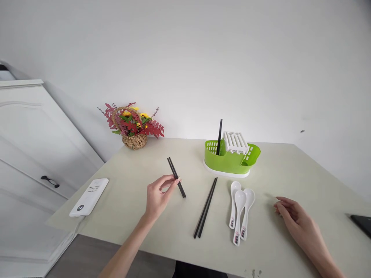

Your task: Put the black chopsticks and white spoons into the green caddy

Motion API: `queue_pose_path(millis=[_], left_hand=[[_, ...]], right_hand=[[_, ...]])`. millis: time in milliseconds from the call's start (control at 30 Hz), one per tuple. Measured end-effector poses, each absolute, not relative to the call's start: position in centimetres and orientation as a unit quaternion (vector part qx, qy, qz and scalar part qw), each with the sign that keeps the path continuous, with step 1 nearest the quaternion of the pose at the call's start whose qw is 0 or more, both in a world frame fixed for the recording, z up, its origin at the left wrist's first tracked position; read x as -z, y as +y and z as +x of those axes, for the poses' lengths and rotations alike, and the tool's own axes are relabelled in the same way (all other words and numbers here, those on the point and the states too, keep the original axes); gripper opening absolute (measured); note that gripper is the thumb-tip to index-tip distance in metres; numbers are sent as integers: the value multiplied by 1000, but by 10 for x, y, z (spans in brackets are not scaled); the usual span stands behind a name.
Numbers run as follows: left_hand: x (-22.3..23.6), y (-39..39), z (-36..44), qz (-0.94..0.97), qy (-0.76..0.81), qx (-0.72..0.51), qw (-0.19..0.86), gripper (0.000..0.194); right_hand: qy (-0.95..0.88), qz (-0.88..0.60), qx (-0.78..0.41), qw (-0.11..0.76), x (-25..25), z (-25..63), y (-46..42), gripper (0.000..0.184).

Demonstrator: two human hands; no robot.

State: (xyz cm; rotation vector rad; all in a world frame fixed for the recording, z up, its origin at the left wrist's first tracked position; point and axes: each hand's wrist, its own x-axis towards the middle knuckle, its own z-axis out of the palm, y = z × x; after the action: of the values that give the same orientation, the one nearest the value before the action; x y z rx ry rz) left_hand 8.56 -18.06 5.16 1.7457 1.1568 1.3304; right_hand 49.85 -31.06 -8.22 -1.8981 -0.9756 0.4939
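Note:
My left hand [161, 196] pinches a pair of black chopsticks [173, 170] between thumb and fingers, above the left middle of the table. Another pair of black chopsticks [206, 208] lies on the table to its right. Beside these, three white spoons [240, 201] lie bunched, bowls pointing away from me. My right hand [296, 220] rests on the table right of the spoons, fingers loosely bent and holding nothing. Farther back stands a green cutlery holder [228, 164] with a white slotted top [235, 142]. Black chopsticks [219, 137] stand upright in its left compartment.
A wicker basket [135, 141] of artificial flowers stands at the back left by the wall. On the left edge lies a white power strip or charger [89, 197] with a cable. A dark object [361, 224] sits at the right edge. A white cabinet [34, 154] adjoins the table.

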Motion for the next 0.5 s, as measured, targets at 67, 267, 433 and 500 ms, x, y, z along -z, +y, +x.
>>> queue_pose_path(millis=[67,267,433,500], left_hand=[[-50,-184,81,615,451,-532,369,19],[-50,-205,83,498,465,-548,485,28],[-52,-234,104,470,457,-524,544,29],[-54,-242,110,462,452,-518,560,29]], right_hand=[[-395,-773,-191,458,76,494,-311,50],[-513,-744,-122,410,22,415,-332,41],[-644,-580,-292,405,-25,317,-338,36],[-632,-555,-352,410,-32,293,-335,36]])
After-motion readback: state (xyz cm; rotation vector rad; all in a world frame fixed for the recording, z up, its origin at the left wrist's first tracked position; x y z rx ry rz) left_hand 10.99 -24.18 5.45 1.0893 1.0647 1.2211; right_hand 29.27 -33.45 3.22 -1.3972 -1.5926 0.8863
